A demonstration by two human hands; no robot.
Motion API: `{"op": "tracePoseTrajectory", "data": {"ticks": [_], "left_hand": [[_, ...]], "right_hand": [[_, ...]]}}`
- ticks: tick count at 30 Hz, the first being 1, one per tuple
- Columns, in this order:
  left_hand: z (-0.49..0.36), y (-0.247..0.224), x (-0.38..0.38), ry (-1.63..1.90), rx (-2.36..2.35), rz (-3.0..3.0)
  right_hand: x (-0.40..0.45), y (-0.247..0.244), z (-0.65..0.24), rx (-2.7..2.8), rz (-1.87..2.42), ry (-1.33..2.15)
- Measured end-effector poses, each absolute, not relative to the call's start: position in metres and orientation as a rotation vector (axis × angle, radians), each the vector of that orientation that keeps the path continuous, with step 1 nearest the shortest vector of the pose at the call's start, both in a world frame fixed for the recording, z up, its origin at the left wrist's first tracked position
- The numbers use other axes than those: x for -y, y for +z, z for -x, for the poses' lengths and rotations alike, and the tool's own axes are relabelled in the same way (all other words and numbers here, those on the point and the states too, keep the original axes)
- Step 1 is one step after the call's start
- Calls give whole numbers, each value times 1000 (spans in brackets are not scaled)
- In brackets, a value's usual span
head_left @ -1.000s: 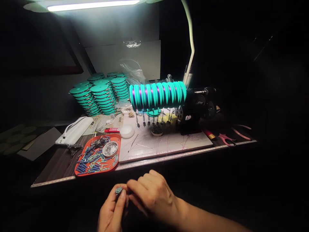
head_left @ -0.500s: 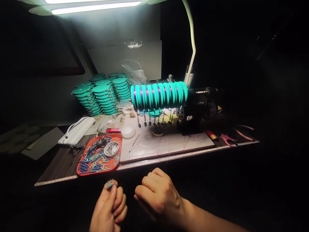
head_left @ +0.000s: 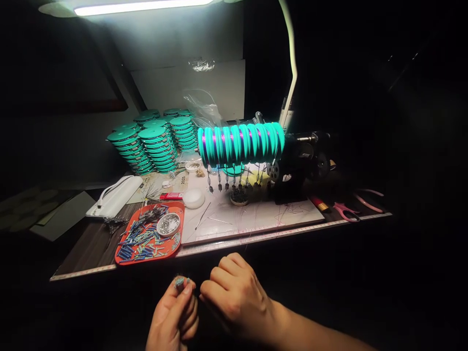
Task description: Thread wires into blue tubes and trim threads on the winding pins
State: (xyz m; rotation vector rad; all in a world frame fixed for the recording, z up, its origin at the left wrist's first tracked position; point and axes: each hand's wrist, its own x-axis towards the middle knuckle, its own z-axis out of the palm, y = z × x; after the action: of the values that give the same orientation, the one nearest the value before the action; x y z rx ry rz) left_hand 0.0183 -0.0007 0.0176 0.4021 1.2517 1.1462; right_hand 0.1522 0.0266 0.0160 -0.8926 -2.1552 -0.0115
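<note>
Before the orange tray [head_left: 171, 254], my left hand [head_left: 171, 314] pinches teal pieces [head_left: 179, 282], best gripped steadily; right hand [head_left: 237, 295] curled, contents hidden.

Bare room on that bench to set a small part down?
Dark tabletop left of the tray, below the white bar. Board front too, between the thin tools and ruler strip; loose threads further right. Crowded: tray, back left with spool stacks, under the spool row with dish and hanging pieces.

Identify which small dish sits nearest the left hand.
The white dish of silvery bits in the red tray; the other dishes stand outside it, farther back.
</note>
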Motion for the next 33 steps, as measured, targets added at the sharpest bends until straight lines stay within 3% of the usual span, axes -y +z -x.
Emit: {"op": "tracePoseTrajectory", "data": {"ticks": [24,33], "left_hand": [[-16,21,5,1123,-1361,-457],[-2,11,-2,1120,-1483,-785]], "right_hand": [[-27,15,-153,2159,1117,1],[-25,18,-155,2156,1027,107]]}}
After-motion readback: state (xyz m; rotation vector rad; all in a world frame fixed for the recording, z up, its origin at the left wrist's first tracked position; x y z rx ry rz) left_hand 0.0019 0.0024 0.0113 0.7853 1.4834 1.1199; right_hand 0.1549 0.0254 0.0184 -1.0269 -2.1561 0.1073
